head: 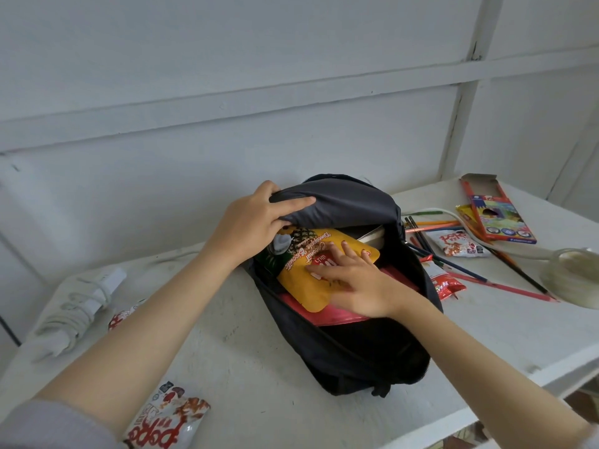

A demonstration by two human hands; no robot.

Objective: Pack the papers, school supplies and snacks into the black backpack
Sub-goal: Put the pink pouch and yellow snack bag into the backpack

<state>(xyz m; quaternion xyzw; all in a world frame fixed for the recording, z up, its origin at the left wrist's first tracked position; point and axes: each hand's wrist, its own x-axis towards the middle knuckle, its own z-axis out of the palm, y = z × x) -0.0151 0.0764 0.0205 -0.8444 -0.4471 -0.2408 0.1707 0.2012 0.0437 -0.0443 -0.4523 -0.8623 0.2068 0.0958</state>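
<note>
The black backpack (356, 351) lies open on the white table (259, 367). My left hand (256, 222) grips its grey top flap (340, 202) and holds it up. My right hand (353, 280) lies flat, fingers spread, on a yellow pineapple biscuit packet (301, 283) inside the bag. Under the packet I see a red folder (327, 314), and behind it a grey book edge (372, 238). Loose coloured pencils (486, 280), a coloured pencil box (499, 215) and small snack packets (460, 244) lie to the right of the bag.
A red-and-white snack packet (168, 419) lies at the near left edge, another (123, 315) by a folded white cloth (81, 309) on the left. A roll of clear tape (573, 277) sits far right. The wall stands close behind the table.
</note>
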